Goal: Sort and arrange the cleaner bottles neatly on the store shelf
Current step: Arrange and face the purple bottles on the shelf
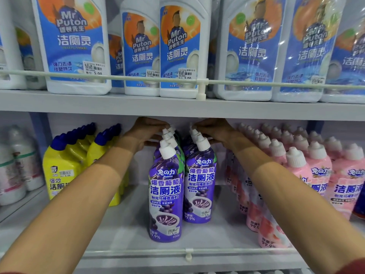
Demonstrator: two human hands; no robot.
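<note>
Reaching deep into the lower grey metal store shelf [128,224], the left hand [146,133] and right hand [215,131], held apart, each curl around the rear caps of two rows of purple white-capped plastic cleaner bottles [166,194], apparently to square them up.

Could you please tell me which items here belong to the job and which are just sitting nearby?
In hand: purple bottles; left hand and right hand, gripping the rear ones.
Nearby: yellow bottles, pink bottles, white bottles on the upper shelf.

Purple white-capped cleaner bottles [166,194] stand upright in 2 front-to-back rows on the lower shelf [128,230].
</note>
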